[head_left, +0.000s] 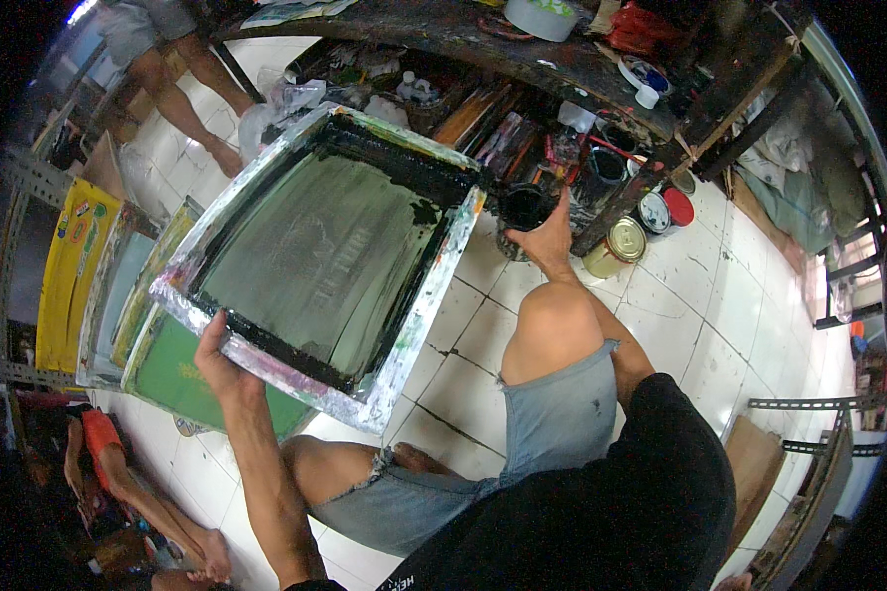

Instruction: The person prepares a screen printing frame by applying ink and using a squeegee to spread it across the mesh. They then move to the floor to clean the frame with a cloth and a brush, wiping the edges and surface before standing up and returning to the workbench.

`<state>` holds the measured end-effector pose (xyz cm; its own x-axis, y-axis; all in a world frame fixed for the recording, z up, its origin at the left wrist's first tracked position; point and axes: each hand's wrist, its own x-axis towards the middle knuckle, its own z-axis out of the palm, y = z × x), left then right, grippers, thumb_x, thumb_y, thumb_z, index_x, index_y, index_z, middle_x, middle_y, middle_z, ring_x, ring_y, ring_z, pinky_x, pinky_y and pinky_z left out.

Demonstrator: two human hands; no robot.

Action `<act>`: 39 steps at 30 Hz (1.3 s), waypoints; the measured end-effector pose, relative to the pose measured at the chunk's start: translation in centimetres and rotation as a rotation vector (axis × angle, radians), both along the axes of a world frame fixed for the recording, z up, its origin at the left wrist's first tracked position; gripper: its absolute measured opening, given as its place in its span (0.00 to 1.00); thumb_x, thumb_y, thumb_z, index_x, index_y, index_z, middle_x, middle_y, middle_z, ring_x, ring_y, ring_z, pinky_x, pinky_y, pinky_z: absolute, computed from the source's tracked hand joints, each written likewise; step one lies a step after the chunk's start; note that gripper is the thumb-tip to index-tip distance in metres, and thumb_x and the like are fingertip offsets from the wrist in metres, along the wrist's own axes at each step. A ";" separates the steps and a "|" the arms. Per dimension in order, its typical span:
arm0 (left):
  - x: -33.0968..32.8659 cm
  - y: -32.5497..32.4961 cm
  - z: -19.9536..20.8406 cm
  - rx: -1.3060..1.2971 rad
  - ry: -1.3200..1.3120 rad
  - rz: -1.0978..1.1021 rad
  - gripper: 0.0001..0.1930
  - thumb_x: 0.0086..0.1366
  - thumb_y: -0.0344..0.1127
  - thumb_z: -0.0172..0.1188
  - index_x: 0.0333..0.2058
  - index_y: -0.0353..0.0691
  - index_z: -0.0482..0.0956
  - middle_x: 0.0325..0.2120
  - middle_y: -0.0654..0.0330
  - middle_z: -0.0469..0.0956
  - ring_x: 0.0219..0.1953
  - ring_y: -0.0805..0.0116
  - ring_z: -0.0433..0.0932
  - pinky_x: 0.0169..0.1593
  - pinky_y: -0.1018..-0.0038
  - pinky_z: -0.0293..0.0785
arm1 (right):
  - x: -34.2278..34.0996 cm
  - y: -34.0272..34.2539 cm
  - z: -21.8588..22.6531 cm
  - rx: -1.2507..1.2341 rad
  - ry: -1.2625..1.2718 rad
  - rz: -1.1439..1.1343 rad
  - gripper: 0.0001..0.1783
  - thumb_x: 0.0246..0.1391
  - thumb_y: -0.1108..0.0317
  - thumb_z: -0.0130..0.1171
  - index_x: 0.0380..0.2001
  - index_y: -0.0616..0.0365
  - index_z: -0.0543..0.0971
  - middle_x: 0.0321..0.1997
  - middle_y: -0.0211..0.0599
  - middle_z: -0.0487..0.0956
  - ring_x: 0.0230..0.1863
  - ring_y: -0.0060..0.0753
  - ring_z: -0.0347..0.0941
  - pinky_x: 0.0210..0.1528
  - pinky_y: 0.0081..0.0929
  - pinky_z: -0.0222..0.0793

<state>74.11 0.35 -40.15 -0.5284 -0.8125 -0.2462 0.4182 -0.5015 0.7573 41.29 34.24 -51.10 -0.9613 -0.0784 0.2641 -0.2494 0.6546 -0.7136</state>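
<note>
My left hand point(229, 364) is closed on the lower left edge of a silk-screen printing frame point(394, 369), which I hold tilted above the floor. Its paint-spattered rim surrounds a grey-green mesh point(296, 236) with faint lettering and smears of black ink along the sides. Off the frame's right corner, my right hand point(547, 239) curves its thumb and fingers round a black-stained ink pot point(524, 205). The pot's lower part is partly hidden by the hand.
Paint cans, among them a gold-coloured can point(616, 246) and a red lid point(678, 207), stand right of my knee by a table leg. A cluttered workbench point(414, 49) spans the back. More frames, including a green screen point(207, 379), lean at left. Other people's legs point(182, 94) show at left.
</note>
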 end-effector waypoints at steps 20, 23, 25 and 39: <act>1.6 -0.5 -4.4 0.044 0.192 -0.097 0.17 0.58 0.35 0.55 0.45 0.34 0.74 0.41 0.53 0.77 0.43 0.55 0.76 0.50 0.58 0.71 | 10.3 12.8 -5.0 -0.266 0.098 -0.087 0.72 0.18 0.65 0.78 0.65 0.60 0.40 0.55 0.53 0.67 0.55 0.50 0.66 0.59 0.37 0.62; 1.9 -0.9 -4.8 0.038 0.200 -0.130 0.17 0.59 0.34 0.54 0.46 0.34 0.73 0.42 0.53 0.77 0.44 0.54 0.76 0.50 0.58 0.71 | 11.5 15.7 -5.6 -0.245 0.022 -0.198 0.72 0.18 0.66 0.78 0.65 0.59 0.39 0.54 0.54 0.68 0.55 0.50 0.67 0.60 0.37 0.61; 2.2 -1.1 -4.7 0.044 0.207 -0.123 0.17 0.59 0.34 0.54 0.46 0.33 0.73 0.42 0.53 0.77 0.44 0.55 0.76 0.50 0.58 0.71 | 12.5 15.9 -4.5 -0.234 0.023 -0.284 0.72 0.18 0.66 0.78 0.65 0.59 0.39 0.56 0.55 0.66 0.56 0.50 0.66 0.61 0.36 0.59; 1.7 0.0 -3.8 0.021 0.202 -0.100 0.15 0.61 0.34 0.53 0.45 0.33 0.73 0.39 0.52 0.78 0.40 0.57 0.78 0.47 0.61 0.74 | 5.5 22.2 -9.2 -0.165 0.299 -0.602 0.66 0.23 0.68 0.75 0.64 0.57 0.43 0.51 0.53 0.70 0.52 0.47 0.69 0.57 0.35 0.63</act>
<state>75.77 0.31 -43.90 -0.6463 -0.7494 -0.1436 0.5075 -0.5627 0.6525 46.76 56.42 -60.29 -0.7090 0.5098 0.4873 -0.0784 0.6297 -0.7728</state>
